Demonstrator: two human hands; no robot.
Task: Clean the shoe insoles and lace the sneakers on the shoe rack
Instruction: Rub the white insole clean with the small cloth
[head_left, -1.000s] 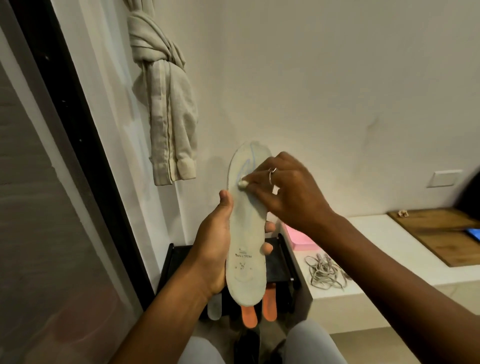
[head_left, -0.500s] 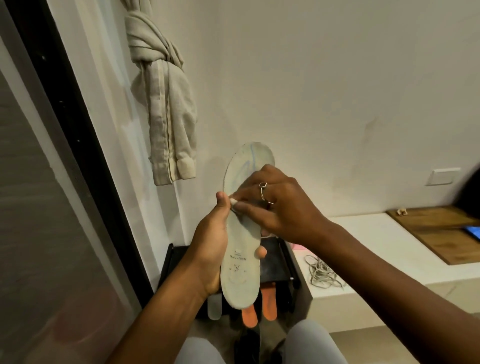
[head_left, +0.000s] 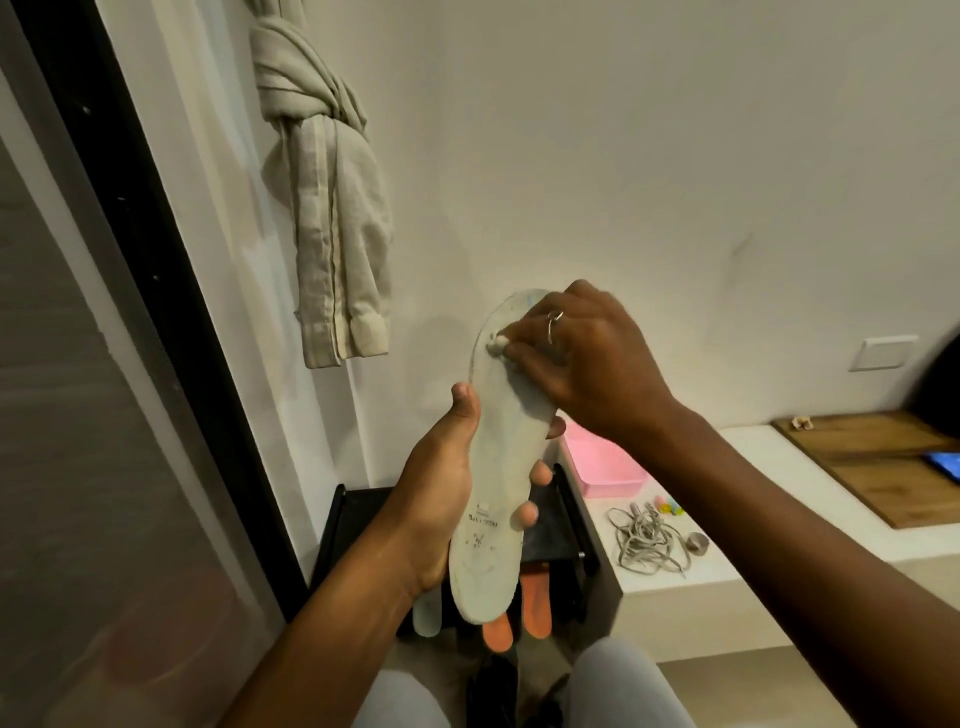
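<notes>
The right grip (head_left: 587, 364) is pinching a white wad (head_left: 497, 344) against the toe end of the insole (head_left: 498, 467). The left grip (head_left: 441, 483) is clasping that insole upright at its middle, above the rack (head_left: 358, 514). Cleaning is judged under way: other insoles (head_left: 536, 603) are waiting on the rack, and laces (head_left: 647, 540) are lying loose on the bench (head_left: 753, 493), so lacing appears unstarted.

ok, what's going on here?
A person is cleaning a pale insole. The left hand grips it upright around the middle, while the right hand pinches a small white wad against its toe end. Two orange insoles and a second pale insole lie on the black shoe rack below. Grey laces sit tangled on the white ledge near a pink tub, so lacing looks not yet started.
</notes>
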